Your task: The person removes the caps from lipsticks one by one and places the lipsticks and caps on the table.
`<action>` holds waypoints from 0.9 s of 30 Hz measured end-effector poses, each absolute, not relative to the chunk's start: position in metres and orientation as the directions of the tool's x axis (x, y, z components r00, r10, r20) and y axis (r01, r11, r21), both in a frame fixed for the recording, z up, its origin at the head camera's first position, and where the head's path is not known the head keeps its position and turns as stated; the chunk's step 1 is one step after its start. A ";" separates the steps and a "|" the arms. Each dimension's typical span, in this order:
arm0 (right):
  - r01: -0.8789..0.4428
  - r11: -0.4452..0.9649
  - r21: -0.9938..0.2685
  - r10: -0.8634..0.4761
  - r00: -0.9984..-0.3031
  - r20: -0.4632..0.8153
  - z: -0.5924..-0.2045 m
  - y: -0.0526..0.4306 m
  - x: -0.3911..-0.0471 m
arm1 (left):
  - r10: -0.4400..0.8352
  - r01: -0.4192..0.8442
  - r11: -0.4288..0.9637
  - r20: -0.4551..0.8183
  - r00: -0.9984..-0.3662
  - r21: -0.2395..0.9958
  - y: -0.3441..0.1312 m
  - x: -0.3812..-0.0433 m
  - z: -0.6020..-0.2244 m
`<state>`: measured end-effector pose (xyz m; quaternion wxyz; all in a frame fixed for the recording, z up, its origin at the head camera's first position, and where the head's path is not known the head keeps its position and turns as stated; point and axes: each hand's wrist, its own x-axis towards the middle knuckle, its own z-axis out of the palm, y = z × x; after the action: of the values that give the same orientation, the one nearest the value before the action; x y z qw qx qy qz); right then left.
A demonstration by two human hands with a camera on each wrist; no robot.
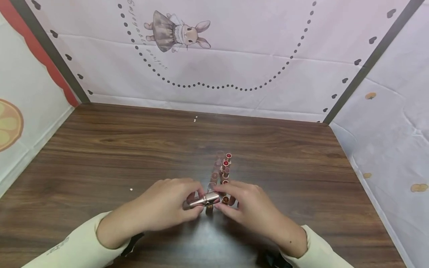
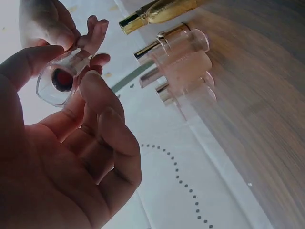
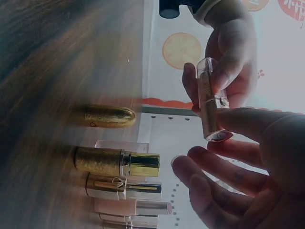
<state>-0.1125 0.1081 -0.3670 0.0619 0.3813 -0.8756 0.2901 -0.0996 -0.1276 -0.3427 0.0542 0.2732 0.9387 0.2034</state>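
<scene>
Between both hands, above the table, is a shiny lipstick (image 1: pixel 211 198) with a clear cap (image 2: pixel 53 89). My left hand (image 1: pixel 164 201) grips the capped end between thumb and fingers. My right hand (image 1: pixel 253 208) pinches the base end, with its other fingers spread below it in the right wrist view. Dark red shows inside the cap in the left wrist view. Just beyond the hands stand several lipstick tubes (image 1: pixel 226 163) in a row, with clear caps (image 1: pixel 214 176) lined up to their left. The hands hide the nearer part of these rows.
A gold bullet-shaped cap (image 3: pixel 112 117) stands near a gold lipstick tube (image 3: pixel 100 160) in the right wrist view. Small white specks (image 1: pixel 195 120) lie on the wooden table (image 1: pixel 134 141). Printed cloth walls (image 1: pixel 234 63) enclose its back and sides.
</scene>
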 end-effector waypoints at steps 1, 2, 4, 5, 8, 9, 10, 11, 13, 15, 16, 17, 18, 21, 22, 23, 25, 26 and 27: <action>-0.701 0.538 -0.468 -0.634 -0.702 0.324 -0.368 0.108 -0.113 | 0.539 0.495 0.764 0.011 -0.842 0.413 -0.127 -0.099 -0.343; -0.702 0.538 -0.467 -0.635 -0.702 0.323 -0.369 0.107 -0.113 | 0.545 0.499 0.759 0.013 -0.839 0.418 -0.126 -0.099 -0.344; -0.703 0.528 -0.477 -0.643 -0.697 0.315 -0.372 0.107 -0.113 | 0.555 0.512 0.750 0.021 -0.831 0.419 -0.124 -0.099 -0.345; -0.705 0.523 -0.479 -0.648 -0.694 0.313 -0.373 0.106 -0.113 | 0.560 0.517 0.747 0.024 -0.828 0.417 -0.124 -0.099 -0.346; -0.716 0.508 -0.478 -0.660 -0.681 0.319 -0.376 0.106 -0.113 | 0.567 0.530 0.741 0.038 -0.823 0.412 -0.122 -0.099 -0.349; -0.718 0.505 -0.479 -0.661 -0.678 0.320 -0.377 0.106 -0.113 | 0.569 0.536 0.741 0.046 -0.821 0.406 -0.121 -0.100 -0.349; -0.721 0.505 -0.475 -0.662 -0.676 0.323 -0.377 0.106 -0.113 | 0.569 0.539 0.740 0.052 -0.821 0.403 -0.121 -0.100 -0.350; -0.723 0.504 -0.473 -0.664 -0.674 0.324 -0.377 0.106 -0.114 | 0.571 0.543 0.739 0.057 -0.819 0.399 -0.120 -0.100 -0.351; -0.724 0.492 -0.483 -0.671 -0.669 0.318 -0.377 0.108 -0.114 | 0.579 0.551 0.731 0.062 -0.813 0.402 -0.119 -0.101 -0.351; -0.719 0.468 -0.515 -0.684 -0.663 0.304 -0.377 0.110 -0.114 | 0.592 0.560 0.719 0.059 -0.803 0.411 -0.118 -0.102 -0.352; -0.714 0.454 -0.534 -0.691 -0.660 0.295 -0.376 0.112 -0.114 | 0.599 0.563 0.714 0.054 -0.799 0.417 -0.118 -0.102 -0.351; -0.704 0.438 -0.559 -0.696 -0.659 0.285 -0.376 0.113 -0.114 | 0.607 0.568 0.707 0.051 -0.793 0.422 -0.118 -0.103 -0.351; -0.692 0.424 -0.584 -0.701 -0.659 0.273 -0.376 0.114 -0.114 | 0.613 0.571 0.701 0.049 -0.789 0.427 -0.117 -0.103 -0.351; -0.650 0.399 -0.647 -0.707 -0.667 0.235 -0.375 0.117 -0.116 | 0.629 0.585 0.688 0.049 -0.776 0.429 -0.117 -0.104 -0.349; -0.637 0.400 -0.659 -0.704 -0.674 0.223 -0.374 0.118 -0.116 | 0.634 0.591 0.686 0.049 -0.771 0.426 -0.118 -0.104 -0.348; -0.625 0.402 -0.669 -0.702 -0.680 0.213 -0.374 0.119 -0.117 | 0.639 0.595 0.684 0.047 -0.768 0.422 -0.118 -0.104 -0.347; -0.611 0.414 -0.675 -0.693 -0.692 0.201 -0.373 0.121 -0.118 | 0.643 0.599 0.683 0.043 -0.764 0.418 -0.120 -0.105 -0.345; -0.606 0.422 -0.674 -0.686 -0.699 0.199 -0.372 0.122 -0.119 | 0.643 0.598 0.685 0.042 -0.765 0.416 -0.121 -0.105 -0.344; -0.603 0.429 -0.672 -0.679 -0.706 0.200 -0.371 0.123 -0.119 | 0.640 0.598 0.688 0.045 -0.767 0.412 -0.122 -0.106 -0.344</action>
<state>-0.1194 0.1228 -0.3714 -0.0503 0.3800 -0.8438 0.3756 -0.1059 -0.1219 -0.3441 0.0511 0.3373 0.9172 0.2057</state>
